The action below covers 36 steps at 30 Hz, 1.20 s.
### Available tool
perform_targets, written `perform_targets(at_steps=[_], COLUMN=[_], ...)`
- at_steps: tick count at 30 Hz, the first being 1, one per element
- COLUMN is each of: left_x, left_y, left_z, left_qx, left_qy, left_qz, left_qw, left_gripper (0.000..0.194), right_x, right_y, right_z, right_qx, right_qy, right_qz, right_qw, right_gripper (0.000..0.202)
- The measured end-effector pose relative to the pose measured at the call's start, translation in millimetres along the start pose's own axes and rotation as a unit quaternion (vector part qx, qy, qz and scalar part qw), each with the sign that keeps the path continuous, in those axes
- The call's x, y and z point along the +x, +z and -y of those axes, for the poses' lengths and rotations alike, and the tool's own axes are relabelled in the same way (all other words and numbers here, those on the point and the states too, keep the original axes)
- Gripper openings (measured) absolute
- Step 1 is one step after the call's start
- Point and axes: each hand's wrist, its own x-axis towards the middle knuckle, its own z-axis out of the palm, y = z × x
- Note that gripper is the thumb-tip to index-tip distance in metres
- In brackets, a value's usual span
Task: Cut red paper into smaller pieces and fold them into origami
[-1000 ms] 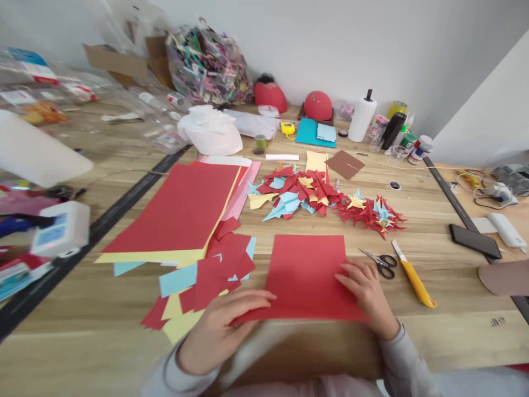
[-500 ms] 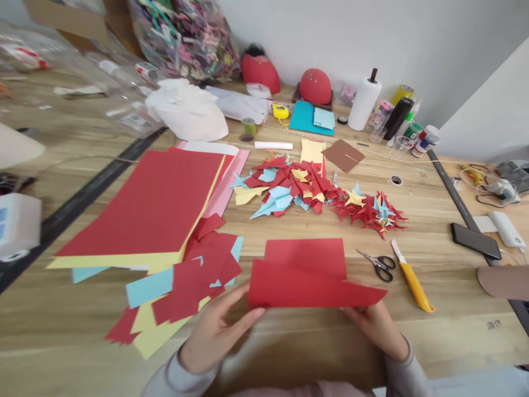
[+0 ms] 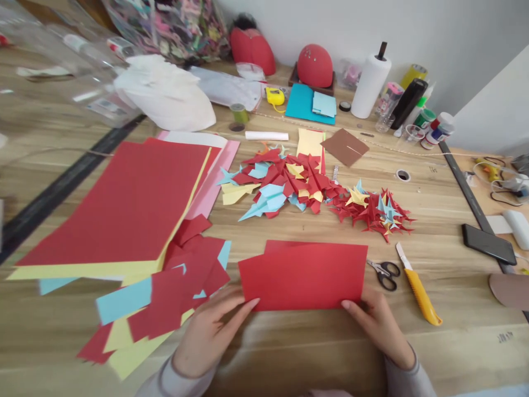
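A red paper sheet [image 3: 303, 278] is held up between my two hands above the wooden table. My left hand [image 3: 215, 325] pinches its lower left corner, thumb in front. At the lower right corner, my right hand [image 3: 378, 322] grips the sheet, thumb in front and fingers behind. Behind it another red piece [image 3: 285, 246] lies on the table, mostly hidden. Black scissors [image 3: 386, 273] and a yellow-handled knife [image 3: 419, 289] lie to the right of the held sheet.
Large red sheets [image 3: 119, 201] and cut scraps [image 3: 177, 295] spread over the left side. Folded paper pieces [image 3: 285, 179] and spiky paper shapes [image 3: 376, 209] are piled beyond my hands. A phone [image 3: 487, 243] lies far right; bottles and rolls stand at the back.
The held red sheet has been turned flatter towards the camera, its right end now straight and raised. It covers more of the red piece behind. The view has shifted slightly.
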Motion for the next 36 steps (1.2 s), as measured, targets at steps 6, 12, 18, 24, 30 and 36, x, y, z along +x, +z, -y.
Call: perform_targets(at_steps=[6,12,18,24,30,36], left_x=[-0.5,-0.1,-9.0,-11.2,-15.8,-13.8], left_y=[1.0,-17.9,-10.4,2.9,9.6,18.4], left_z=[1.9,13.4,25.3,18.3,19.2,12.2], left_qx=[-0.015,-0.133,-0.099,0.040,0.102,0.108], left_qy=[0.030,0.046,-0.002,-0.018,-0.059,-0.056], left_qz=[-0.052,0.060,0.089,0.031,0.021,-0.025], left_qw=[0.998,0.988,0.991,0.999,0.993,0.992], left_gripper=[0.011,0.020,0.025,0.025,0.027,0.026], right_x=[-1.8,-7.2,-12.0,-12.5,-11.1,-9.2], right_y=[7.3,5.0,14.5,14.6,20.7,27.3], right_z=[-4.4,-6.3,-17.3,-10.7,-13.3,-18.5], right_qx=[-0.029,0.012,-0.070,-0.091,-0.128,-0.137], right_qy=[-0.024,-0.168,-0.128,-0.072,0.004,0.019], right_qz=[-0.120,-0.126,-0.102,-0.108,-0.141,-0.171], right_qw=[0.992,0.978,0.984,0.987,0.982,0.976], right_gripper=[0.015,0.016,0.018,0.019,0.025,0.046])
